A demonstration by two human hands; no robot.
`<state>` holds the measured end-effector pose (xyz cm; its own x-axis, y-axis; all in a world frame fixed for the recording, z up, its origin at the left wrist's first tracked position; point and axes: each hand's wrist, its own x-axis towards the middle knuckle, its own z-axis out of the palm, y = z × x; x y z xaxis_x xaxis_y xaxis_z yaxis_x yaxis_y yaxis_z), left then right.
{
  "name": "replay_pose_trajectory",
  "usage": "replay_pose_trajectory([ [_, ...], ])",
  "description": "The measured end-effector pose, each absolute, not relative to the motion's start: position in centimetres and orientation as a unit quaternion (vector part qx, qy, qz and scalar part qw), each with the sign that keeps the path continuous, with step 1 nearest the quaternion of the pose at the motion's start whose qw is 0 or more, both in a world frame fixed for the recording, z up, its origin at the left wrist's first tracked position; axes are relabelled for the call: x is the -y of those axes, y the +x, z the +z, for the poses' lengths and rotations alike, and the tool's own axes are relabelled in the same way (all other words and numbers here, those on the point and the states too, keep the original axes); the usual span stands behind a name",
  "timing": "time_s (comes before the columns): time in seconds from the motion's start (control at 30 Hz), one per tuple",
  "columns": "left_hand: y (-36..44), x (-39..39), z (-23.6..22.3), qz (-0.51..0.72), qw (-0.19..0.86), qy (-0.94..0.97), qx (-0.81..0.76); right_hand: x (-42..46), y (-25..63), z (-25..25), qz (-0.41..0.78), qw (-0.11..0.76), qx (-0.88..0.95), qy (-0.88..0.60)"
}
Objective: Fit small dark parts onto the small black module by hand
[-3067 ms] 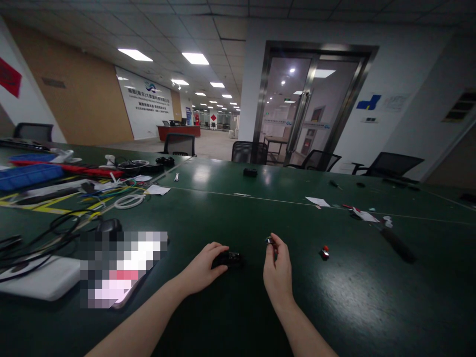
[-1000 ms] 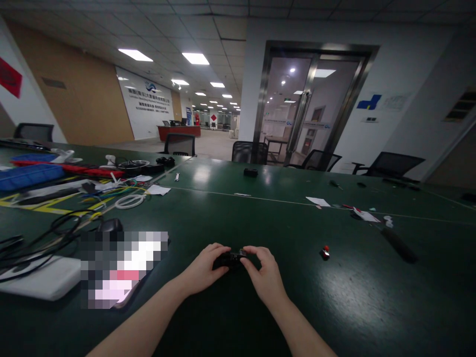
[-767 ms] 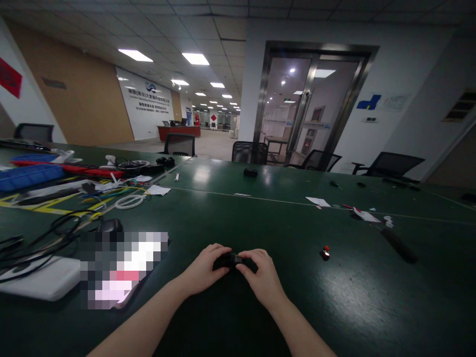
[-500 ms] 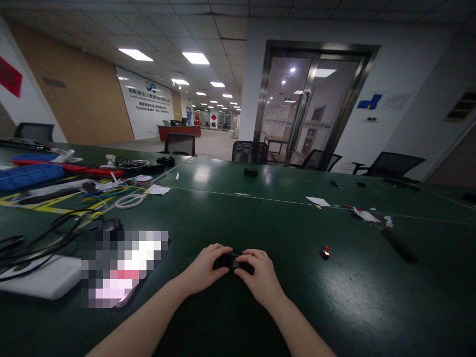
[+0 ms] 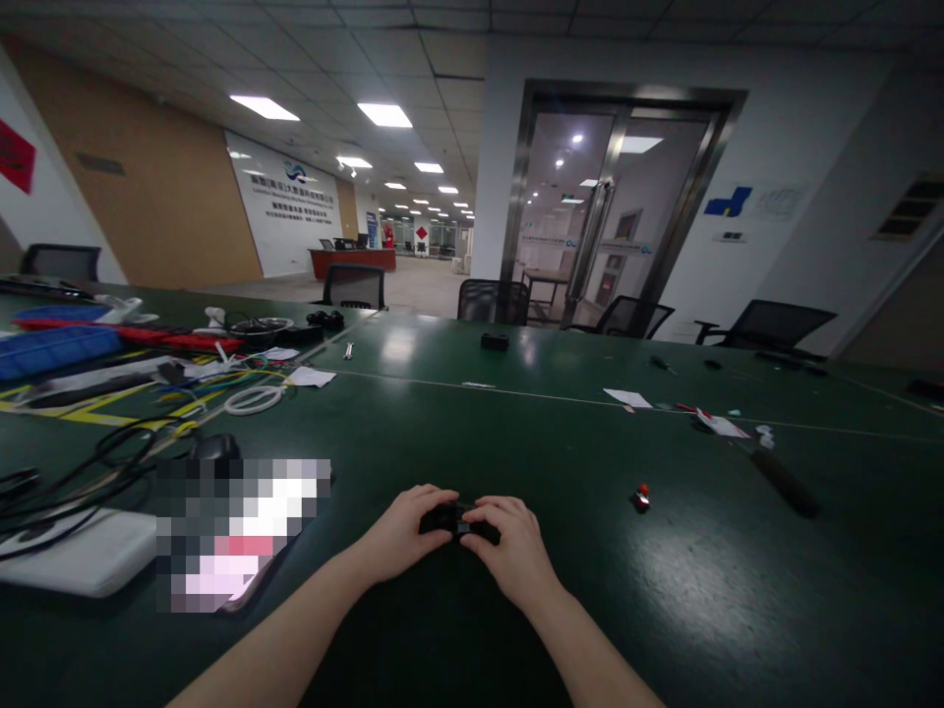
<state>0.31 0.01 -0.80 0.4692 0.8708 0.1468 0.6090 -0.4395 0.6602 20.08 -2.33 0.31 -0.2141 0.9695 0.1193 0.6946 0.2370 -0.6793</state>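
Note:
A small black block-shaped part (image 5: 463, 523) lies between my two hands, just above or on the dark green table (image 5: 457, 629); which of these I cannot tell. My left hand (image 5: 411, 534) pinches its left end between thumb and fingers. On the other end my right hand (image 5: 512, 544) has its thumb and fingertips closed. The fingers cover much of the part, so its exact kind does not show. Off to the right sits a small red and silver piece (image 5: 642, 498), apart from both hands.
Left of my arm lies a pixelated phone-like slab (image 5: 251, 531), beside a white box (image 5: 88, 556) and black cables (image 5: 110, 462). A black block (image 5: 495, 341) stands farther back. On the right lies a dark-handled tool (image 5: 783, 482). Blue trays (image 5: 59, 352) stand far left.
The view has shifted very slightly. Both hands keep their hold on the black part with almost no visible movement.

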Motion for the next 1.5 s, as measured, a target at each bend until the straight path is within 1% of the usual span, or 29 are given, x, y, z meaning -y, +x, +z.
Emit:
replay_pose_trajectory([
  [0.17, 0.40, -0.04, -0.80, 0.241, 0.267, 0.811, -0.461, 2.31, 20.12, 0.34, 0.267, 0.268, 0.724, -0.577],
  [0.4, 0.53, -0.07, -1.00, 0.244, 0.255, 0.813, -0.463, 2.28, 20.27, 0.33, 0.243, 0.280, 0.747, -0.552],
  [0.53, 0.46, -0.01, -0.97, 0.243, 0.251, 0.816, -0.460, 2.27, 20.38, 0.38, 0.262, 0.296, 0.740, -0.545],
  [0.73, 0.39, 0.09, -1.14, 0.245, 0.256, 0.809, -0.468, 2.40, 20.57, 0.26, 0.304, 0.289, 0.706, -0.571],
  [1.17, 0.35, -0.09, -1.49, 0.260, 0.265, 0.802, -0.469, 2.44, 20.42, 0.39, 0.319, 0.292, 0.697, -0.572],
  [1.5, 0.55, 0.05, -0.74, 0.245, 0.260, 0.804, -0.476, 2.38, 20.48, 0.31, 0.313, 0.292, 0.705, -0.566],
])
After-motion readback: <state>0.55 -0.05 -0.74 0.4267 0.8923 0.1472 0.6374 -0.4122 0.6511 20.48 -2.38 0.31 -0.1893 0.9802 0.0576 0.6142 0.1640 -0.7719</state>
